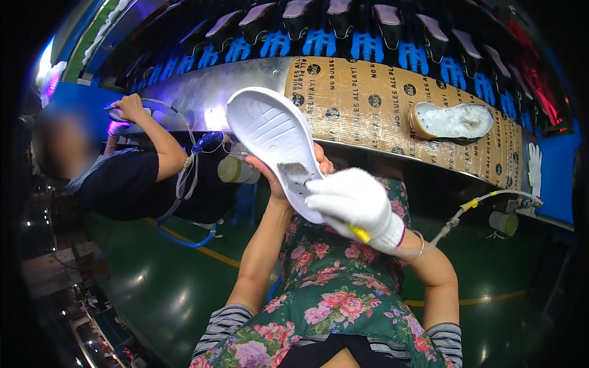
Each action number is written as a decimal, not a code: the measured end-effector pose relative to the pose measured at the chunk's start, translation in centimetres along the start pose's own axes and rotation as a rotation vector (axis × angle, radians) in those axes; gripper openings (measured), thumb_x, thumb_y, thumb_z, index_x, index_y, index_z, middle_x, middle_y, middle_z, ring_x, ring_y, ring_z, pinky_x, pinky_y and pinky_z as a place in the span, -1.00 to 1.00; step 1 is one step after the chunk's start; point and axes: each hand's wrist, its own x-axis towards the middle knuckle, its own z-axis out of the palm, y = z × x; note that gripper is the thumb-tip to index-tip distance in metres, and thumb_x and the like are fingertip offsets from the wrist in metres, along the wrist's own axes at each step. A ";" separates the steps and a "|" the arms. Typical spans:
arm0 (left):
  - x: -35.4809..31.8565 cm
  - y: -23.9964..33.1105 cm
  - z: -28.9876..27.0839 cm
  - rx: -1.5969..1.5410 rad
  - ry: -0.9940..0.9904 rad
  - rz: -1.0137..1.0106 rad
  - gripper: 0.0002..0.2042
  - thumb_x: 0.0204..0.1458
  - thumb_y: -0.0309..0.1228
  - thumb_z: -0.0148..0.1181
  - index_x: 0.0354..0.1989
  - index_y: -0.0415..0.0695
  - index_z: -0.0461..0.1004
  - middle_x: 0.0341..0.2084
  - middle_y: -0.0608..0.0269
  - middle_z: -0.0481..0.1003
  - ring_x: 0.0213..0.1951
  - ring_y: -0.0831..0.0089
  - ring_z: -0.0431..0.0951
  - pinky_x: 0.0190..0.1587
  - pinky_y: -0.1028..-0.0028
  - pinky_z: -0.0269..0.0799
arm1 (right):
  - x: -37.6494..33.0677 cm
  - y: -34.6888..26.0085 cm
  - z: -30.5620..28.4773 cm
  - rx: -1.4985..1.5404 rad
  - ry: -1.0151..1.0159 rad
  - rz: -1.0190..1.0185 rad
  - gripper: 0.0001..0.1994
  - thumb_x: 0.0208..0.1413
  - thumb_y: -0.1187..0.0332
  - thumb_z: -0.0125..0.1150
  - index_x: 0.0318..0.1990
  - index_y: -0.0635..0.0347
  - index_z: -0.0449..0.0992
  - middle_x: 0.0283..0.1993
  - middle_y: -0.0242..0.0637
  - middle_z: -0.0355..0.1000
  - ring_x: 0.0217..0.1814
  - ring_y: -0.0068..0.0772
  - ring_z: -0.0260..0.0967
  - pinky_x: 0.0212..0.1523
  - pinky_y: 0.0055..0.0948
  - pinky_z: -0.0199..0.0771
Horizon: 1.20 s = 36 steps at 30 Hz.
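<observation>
Head view, looking down over a floral apron [334, 306], and the person has a white shoe sole [276, 144] raised in front of the chest, tread side facing the camera, toe end tipped up and to the left. The bare left hand [288, 178] is underneath it, fingers [323, 161] wrapped round the far edge and gripping the sole firmly. The right hand [356, 205], in a white glove, is clenched round a brush handle with a yellow end [359, 233], and the dark bristles [294, 172] are pressed flat against the sole's heel half, touching it. A thin metal bangle [420, 248] sits on the right wrist. Beyond the hands runs the counter [202, 92], a shiny metal strip partly covered by printed brown cardboard [368, 104] (no reading that print aloud), and on the cardboard lies a second sole with a tan rim [452, 121], well apart from the one in hand. Behind it, a row of dark shoe forms on blue holders [368, 46] stretches across the top. To the left, another person in a dark top [132, 184] reaches a hand up to the counter edge, hoses hanging nearby. A white glove [535, 165] rests at the far right.
</observation>
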 end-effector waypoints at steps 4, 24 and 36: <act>0.5 0.6 -0.4 -0.049 0.028 0.102 0.30 -0.34 0.86 -0.22 0.21 -0.21 0.36 -0.23 0.06 0.50 -0.27 0.20 0.52 -0.12 0.16 0.45 | -1.3 -0.1 0.7 0.316 -0.087 0.035 -0.63 -0.10 0.53 0.54 -0.06 0.06 0.73 -0.08 -0.20 0.71 -0.09 -0.16 0.68 -0.08 -0.23 0.64; 3.2 3.6 -3.5 0.040 -0.291 -0.085 0.22 -0.22 0.74 0.08 0.51 0.06 0.20 -0.15 -0.16 0.47 -0.29 0.06 0.58 -0.13 0.06 0.45 | -1.7 -0.5 0.4 0.440 -0.107 0.075 -0.70 -0.08 0.49 0.55 -0.12 0.04 0.75 -0.09 -0.22 0.70 -0.16 -0.12 0.65 -0.18 -0.24 0.64; 3.3 4.1 -2.7 0.163 -0.189 -0.486 0.30 -0.31 0.73 0.15 0.35 -0.28 0.33 -0.21 -0.27 0.56 -0.35 0.02 0.66 -0.33 0.13 0.64 | -2.1 -1.1 0.4 0.406 -0.196 0.073 -0.71 -0.01 0.52 0.51 -0.10 0.04 0.72 -0.01 -0.21 0.69 -0.12 -0.15 0.65 -0.15 -0.26 0.63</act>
